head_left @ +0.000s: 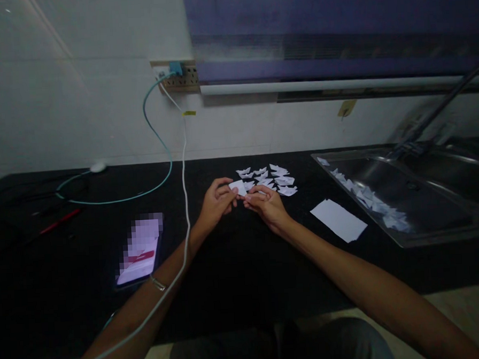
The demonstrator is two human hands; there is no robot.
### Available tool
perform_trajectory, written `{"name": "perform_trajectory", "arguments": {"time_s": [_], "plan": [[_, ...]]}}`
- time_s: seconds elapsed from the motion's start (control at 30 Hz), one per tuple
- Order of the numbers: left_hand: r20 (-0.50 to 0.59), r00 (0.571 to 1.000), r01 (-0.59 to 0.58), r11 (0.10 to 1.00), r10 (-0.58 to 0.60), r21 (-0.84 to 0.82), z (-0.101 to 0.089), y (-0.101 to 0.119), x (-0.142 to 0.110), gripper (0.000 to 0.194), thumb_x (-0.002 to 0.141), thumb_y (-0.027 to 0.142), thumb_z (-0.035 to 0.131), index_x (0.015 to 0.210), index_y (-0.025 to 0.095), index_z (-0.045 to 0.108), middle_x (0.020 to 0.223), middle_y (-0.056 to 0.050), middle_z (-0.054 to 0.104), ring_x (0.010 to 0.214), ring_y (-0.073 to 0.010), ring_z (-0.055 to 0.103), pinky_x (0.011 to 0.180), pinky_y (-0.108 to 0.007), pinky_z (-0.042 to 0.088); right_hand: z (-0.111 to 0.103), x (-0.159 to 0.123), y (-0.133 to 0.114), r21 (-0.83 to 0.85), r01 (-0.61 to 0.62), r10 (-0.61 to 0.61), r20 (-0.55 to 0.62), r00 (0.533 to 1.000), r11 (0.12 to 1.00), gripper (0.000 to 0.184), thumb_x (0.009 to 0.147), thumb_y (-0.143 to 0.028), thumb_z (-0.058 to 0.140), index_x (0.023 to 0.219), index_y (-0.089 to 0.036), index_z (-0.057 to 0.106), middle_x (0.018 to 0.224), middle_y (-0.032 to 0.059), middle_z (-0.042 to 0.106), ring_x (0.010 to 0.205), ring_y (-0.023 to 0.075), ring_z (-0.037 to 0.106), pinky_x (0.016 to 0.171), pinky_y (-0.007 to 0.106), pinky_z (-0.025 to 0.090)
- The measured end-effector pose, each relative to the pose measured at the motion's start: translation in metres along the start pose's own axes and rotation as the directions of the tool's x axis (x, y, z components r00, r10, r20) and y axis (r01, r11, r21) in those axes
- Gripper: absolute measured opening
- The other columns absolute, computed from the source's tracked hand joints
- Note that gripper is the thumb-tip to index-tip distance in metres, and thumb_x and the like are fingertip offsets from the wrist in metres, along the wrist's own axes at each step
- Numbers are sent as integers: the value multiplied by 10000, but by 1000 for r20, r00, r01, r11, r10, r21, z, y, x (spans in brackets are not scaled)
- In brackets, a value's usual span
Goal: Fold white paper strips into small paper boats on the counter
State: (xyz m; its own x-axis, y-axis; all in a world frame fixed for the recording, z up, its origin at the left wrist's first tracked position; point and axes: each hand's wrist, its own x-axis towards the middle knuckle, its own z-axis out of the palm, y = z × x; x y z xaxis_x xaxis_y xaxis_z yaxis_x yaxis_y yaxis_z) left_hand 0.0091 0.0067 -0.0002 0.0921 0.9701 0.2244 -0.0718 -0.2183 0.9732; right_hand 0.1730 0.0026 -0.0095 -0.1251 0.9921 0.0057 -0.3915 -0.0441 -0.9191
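A small folded piece of white paper (237, 187) is held up between both hands above the black counter. My left hand (218, 201) grips its left side, thumb on top. My right hand (267, 206) pinches its lower right corner between thumb and fingers. Just behind the hands stand several small folded paper boats (280, 180) in a loose cluster. A stack of white paper sheets (339, 220) lies flat to the right of my right hand. How the held paper is folded on its underside is hidden by the fingers.
A lit phone (141, 250) lies left, with a white cable (185, 193) running across my left forearm. A teal cable (116, 201) loops behind, near a red pen (60, 221). At right is a steel sink (423, 238), more folded paper pieces (371, 198) along its edge.
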Motion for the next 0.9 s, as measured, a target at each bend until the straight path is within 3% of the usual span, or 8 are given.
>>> {"name": "perform_trajectory", "arguments": {"time_s": [0.1,0.2,0.3,0.4,0.53,0.67,0.77,0.9], "plan": [[90,995,28,997,-35,71,-2,-1,1,343,771,460,710,901,163,596,684,4,638,501,-80,553,406,-164,350,0,-2,-1,63,-61,58,43,997,996,318,604,-265,842,810,-190,611,777,16,718,683,127,672,755,297,569],[112,993,-40,989,24,146,-3,-1,1,317,809,465,665,779,155,608,617,9,608,498,-83,536,447,-179,384,-1,-3,0,41,-89,84,122,989,995,283,650,-280,814,825,-195,610,798,25,724,702,133,676,750,306,568],[127,986,-134,969,109,208,-3,2,-1,331,843,450,628,696,157,583,587,13,583,500,-84,527,488,-189,409,-2,-2,5,-81,-5,16,135,991,997,277,678,-305,796,852,-205,604,778,15,713,692,142,672,695,298,567],[143,981,-170,948,135,271,-4,6,-3,372,867,445,599,632,161,549,561,15,560,478,-79,508,484,-189,392,-3,0,9,-231,157,-133,119,984,960,272,694,-322,787,855,-207,601,736,-5,663,657,139,642,624,274,551],[152,983,-148,945,107,290,-4,5,-4,368,862,464,605,655,162,561,553,18,551,468,-84,505,475,-190,386,-3,0,6,-384,339,-324,106,940,859,262,719,-310,773,904,-206,618,841,25,655,746,152,638,643,264,540],[158,981,-151,952,111,267,-3,-3,-2,319,873,463,596,780,158,602,634,9,579,535,-98,547,512,-196,419,-3,-4,4,-484,373,-346,148,926,792,276,762,-325,738,999,-204,665,971,67,676,757,160,636,601,263,524],[216,970,-172,945,113,277,-4,-7,-1,312,896,450,574,782,160,587,683,3,592,603,-102,577,580,-200,451,-4,-4,5,-486,352,-317,157,935,800,279,756,-332,743,995,-199,690,915,66,699,754,173,648,624,282,533],[235,969,-148,945,79,292,-5,-9,0,311,902,456,564,805,161,576,711,4,602,601,-99,576,574,-201,450,-4,1,3,-350,296,-254,161,954,889,299,683,-314,802,938,-191,709,883,53,717,803,184,673,766,331,549]]}}
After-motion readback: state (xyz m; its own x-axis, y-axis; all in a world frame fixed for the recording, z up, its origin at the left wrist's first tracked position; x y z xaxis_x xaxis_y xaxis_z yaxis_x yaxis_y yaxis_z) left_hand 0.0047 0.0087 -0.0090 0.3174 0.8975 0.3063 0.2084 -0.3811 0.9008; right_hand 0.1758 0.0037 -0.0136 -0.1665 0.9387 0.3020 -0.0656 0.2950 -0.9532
